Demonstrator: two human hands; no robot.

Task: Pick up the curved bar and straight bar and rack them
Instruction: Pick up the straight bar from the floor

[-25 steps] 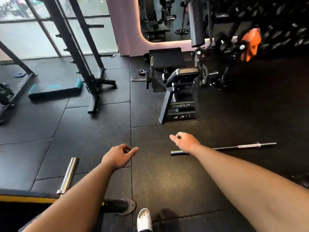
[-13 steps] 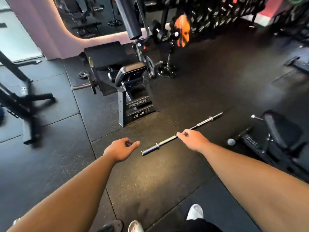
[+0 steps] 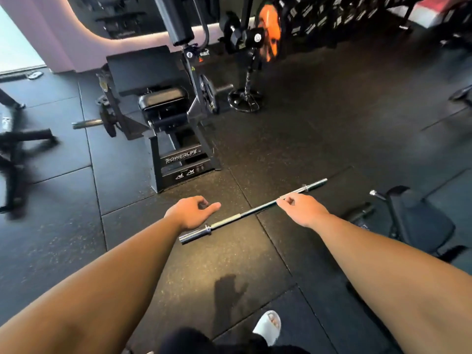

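Note:
The straight bar, chrome with sleeves at both ends, lies on the black rubber floor and runs from near left to far right. My left hand hovers above its near-left sleeve with the fingers loosely curled and the thumb out, holding nothing. My right hand hangs over the bar's far half and covers part of it, also loosely curled and empty. Both hands are well above the floor, apart from the bar. No curved bar is in view.
A black POWERLIFE curl bench stands just beyond the bar, with a plate-loaded sleeve sticking out left. A stand with an orange plate is behind it. A black bench sits at right, rack legs at left.
My view has swung right and moved closer, so the straight bar now lies diagonally right under my hands. The bar itself has not moved. Both hands stay empty.

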